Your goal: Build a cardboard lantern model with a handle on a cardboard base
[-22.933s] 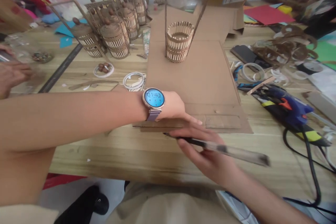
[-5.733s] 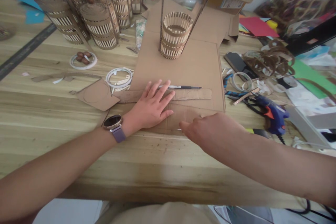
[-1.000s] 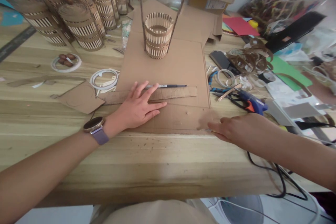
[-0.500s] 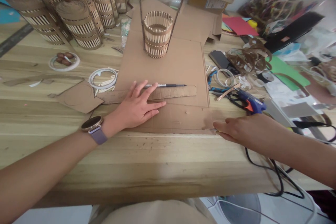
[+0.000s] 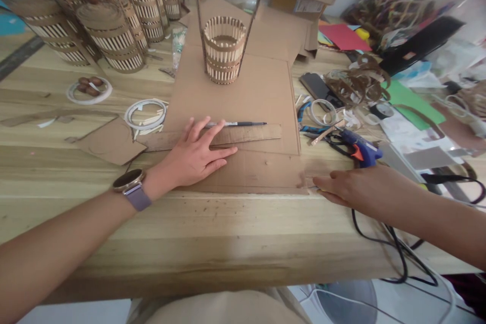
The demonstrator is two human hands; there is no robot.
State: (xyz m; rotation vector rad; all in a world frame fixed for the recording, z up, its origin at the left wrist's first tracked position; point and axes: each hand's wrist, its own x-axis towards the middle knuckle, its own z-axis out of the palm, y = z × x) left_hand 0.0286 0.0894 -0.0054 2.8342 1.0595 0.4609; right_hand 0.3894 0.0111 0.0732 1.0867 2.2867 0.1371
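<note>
My left hand lies with fingers spread on a narrow cardboard strip, pressing it against a large cardboard sheet. A black pen lies along the strip's far side, partly under those fingers. At the sheet's near right corner, my right hand is closed around what looks like a craft knife. Only its thin tip and a bit of yellow show; the hand hides the rest. Farther back on the sheet stands a round stick basket with a tall cardboard handle.
Several lidded stick baskets crowd the back left. Tape rolls and a cardboard offcut lie left of the sheet. Right of it are a blue glue gun with black cable, blue-handled pliers and curled strips.
My right hand has slid a little to the right, the knife tip now at the sheet's corner edge. My left hand stays on the strip. The whole view has shifted slightly.
</note>
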